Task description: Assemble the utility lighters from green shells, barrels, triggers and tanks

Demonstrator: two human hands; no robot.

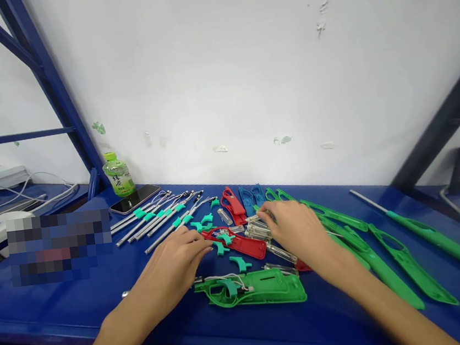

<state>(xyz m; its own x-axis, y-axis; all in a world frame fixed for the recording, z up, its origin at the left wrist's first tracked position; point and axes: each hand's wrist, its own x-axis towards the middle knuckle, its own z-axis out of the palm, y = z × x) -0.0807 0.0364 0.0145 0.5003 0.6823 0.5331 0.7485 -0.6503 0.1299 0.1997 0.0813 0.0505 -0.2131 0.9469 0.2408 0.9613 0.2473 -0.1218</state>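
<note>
My left hand (179,256) is closed, its fingertips at the tip end of a red lighter casing half (249,246), which has wires and a teal trigger in it. My right hand (292,223) is closed over a pile of clear fuel tanks (257,231); its fingers hide what they pinch. Nearer to me lies an open green lighter casing half (274,289) holding a teal trigger (230,287), white wires and a small black part. Loose teal triggers (240,264) lie between my hands. Behind them are another red casing (235,202) and blue casing halves (251,196).
Metal lighter rods (164,218) with teal sleeves and wires lie at the back left, beside a phone (135,199) and a green drink bottle (118,175). Several green casings (415,270) and a green lighter with its rod (441,240) lie right. A white wall (244,82) stands behind.
</note>
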